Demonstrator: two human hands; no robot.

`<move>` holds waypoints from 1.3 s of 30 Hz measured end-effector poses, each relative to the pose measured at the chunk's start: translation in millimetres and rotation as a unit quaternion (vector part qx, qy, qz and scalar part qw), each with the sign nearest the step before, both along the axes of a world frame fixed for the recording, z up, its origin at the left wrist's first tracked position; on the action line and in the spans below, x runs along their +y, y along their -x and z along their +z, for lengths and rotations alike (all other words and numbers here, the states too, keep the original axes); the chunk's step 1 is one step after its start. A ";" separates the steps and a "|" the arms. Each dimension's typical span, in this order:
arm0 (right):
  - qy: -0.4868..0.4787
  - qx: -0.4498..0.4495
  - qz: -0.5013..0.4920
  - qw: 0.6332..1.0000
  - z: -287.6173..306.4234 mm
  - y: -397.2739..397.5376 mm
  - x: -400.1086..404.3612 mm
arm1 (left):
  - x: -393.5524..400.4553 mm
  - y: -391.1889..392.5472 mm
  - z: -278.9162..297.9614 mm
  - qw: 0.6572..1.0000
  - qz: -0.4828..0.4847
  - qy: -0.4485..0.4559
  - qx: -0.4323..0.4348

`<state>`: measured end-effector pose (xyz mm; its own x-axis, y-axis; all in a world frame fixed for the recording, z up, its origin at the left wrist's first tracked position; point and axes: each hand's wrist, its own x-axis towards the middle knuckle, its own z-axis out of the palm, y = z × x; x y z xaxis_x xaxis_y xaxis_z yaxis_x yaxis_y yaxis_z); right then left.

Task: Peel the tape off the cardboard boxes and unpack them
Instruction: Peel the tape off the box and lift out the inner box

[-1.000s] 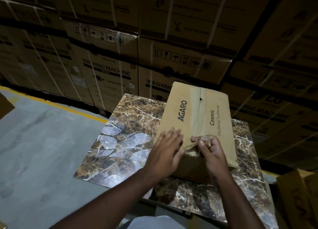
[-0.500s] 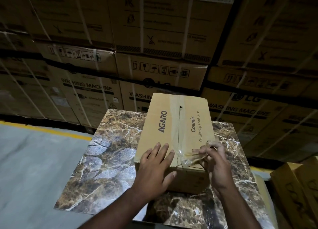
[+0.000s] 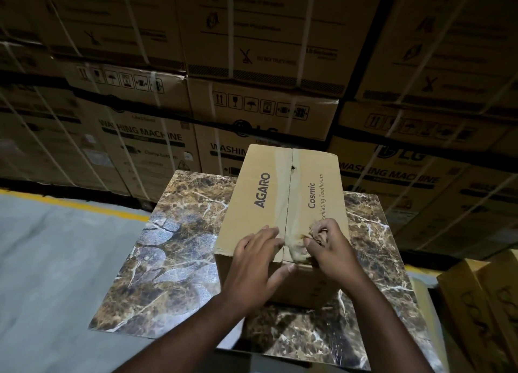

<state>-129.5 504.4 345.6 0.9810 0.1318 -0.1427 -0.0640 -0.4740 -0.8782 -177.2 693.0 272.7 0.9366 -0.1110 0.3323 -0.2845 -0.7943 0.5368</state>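
A brown cardboard box point(image 3: 266, 193) printed "AGARO" and "Cosmic" stands on a marble-patterned tabletop point(image 3: 179, 238). Clear tape point(image 3: 297, 248) runs along its top centre seam, and its near end is lifted and crumpled. My left hand point(image 3: 256, 263) lies flat with straight fingers on the box's near left corner, thumb over the front edge. My right hand point(image 3: 326, 249) pinches the crumpled tape end at the near edge, just right of the seam. The box flaps are closed.
A wall of stacked washing machine cartons point(image 3: 252, 92) with white straps rises right behind the table. Grey floor with a yellow line point(image 3: 70, 204) lies to the left. More cardboard boxes point(image 3: 482, 302) stand at the lower right.
My right hand has gathered more tape into a crumpled wad and shifted closer to the seam. My left hand slid right along the box's near edge. The camera moved nearer.
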 end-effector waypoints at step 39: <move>-0.109 0.028 -0.024 0.993 -0.2 10.1 -6.0 | 59.4 -46.7 73.6 0.963 -0.037 -0.150 0.219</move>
